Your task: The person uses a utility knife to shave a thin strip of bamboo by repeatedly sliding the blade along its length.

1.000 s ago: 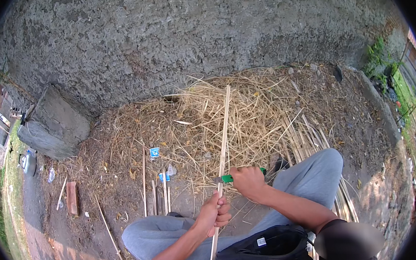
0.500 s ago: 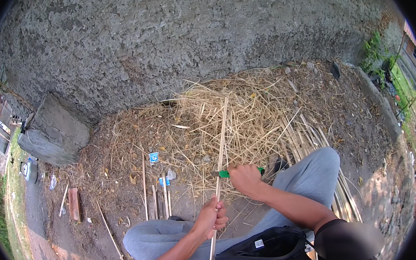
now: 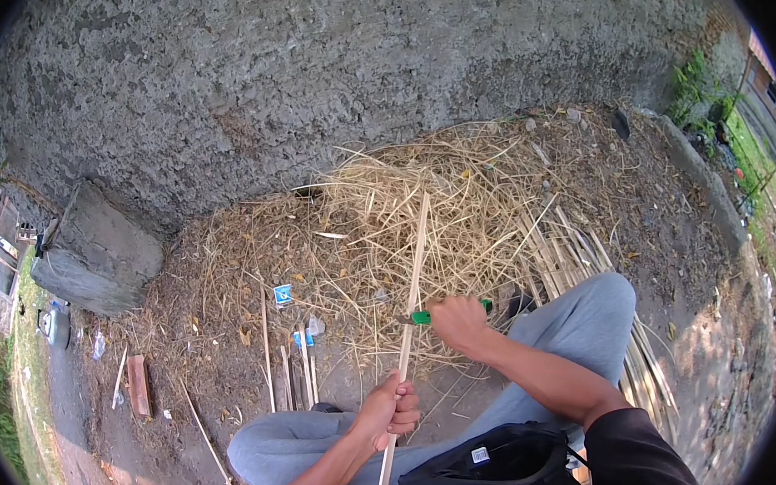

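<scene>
A long pale strip of bamboo (image 3: 418, 249) slants up from between my legs toward the wall. My left hand (image 3: 388, 410) is closed around its lower part. In my closed right hand (image 3: 458, 326) is a green utility knife (image 3: 422, 317), its handle jutting out on both sides of the fist. The blade meets the strip a little above my left hand. Beyond the knife, the strip's upper end lies over a heap of thin curled shavings (image 3: 468, 213).
Several split strips (image 3: 640, 373) lie beside my right knee, more (image 3: 267, 352) near my left knee. A black bag (image 3: 493, 476) rests at my lap. Ahead stands a rough grey wall (image 3: 347, 63); a concrete block (image 3: 101, 247), a brick (image 3: 139, 387) and blue packets (image 3: 283, 294) are leftward.
The knife and right hand have shifted slightly upward and right in the picture, and the strip's lower end has swung a little left. Both hands keep their grip.
</scene>
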Motion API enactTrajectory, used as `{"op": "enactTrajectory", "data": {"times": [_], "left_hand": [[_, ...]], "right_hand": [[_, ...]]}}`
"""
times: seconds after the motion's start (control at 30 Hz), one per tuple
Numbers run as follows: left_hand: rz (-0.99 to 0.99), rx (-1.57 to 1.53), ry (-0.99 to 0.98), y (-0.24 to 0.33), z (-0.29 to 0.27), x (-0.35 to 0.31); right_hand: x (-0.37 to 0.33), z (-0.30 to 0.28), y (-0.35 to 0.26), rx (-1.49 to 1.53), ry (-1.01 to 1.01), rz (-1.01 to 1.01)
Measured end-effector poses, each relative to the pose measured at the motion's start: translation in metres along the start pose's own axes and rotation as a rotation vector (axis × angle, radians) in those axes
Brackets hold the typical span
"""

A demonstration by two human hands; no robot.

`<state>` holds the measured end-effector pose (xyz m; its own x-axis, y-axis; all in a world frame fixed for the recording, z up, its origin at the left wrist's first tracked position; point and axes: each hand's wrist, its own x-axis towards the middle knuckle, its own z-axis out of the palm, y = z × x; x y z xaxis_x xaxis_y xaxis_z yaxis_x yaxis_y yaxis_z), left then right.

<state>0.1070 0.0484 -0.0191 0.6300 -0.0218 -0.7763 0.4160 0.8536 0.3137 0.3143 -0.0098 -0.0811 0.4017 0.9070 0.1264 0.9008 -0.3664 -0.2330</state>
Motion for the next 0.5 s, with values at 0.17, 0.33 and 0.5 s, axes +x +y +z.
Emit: {"op": "enactTrajectory", "data": {"times": [0.17, 0.33, 0.5], "left_hand": [[0.005, -0.022, -0.03, 0.005, -0.008, 0.007], [-0.014, 0.073, 0.002, -0.003, -0.001, 0.005], [0.095, 0.052, 0.034, -0.003, -0.006, 0.003]], "right_hand": [[0.006, -0.012, -0.007, 0.002, -0.11, 0.006], [0.015, -0.016, 0.019, -0.03, -0.131, 0.107], [-0.001, -0.03, -0.024, 0.025, -0.146, 0.016]]}}
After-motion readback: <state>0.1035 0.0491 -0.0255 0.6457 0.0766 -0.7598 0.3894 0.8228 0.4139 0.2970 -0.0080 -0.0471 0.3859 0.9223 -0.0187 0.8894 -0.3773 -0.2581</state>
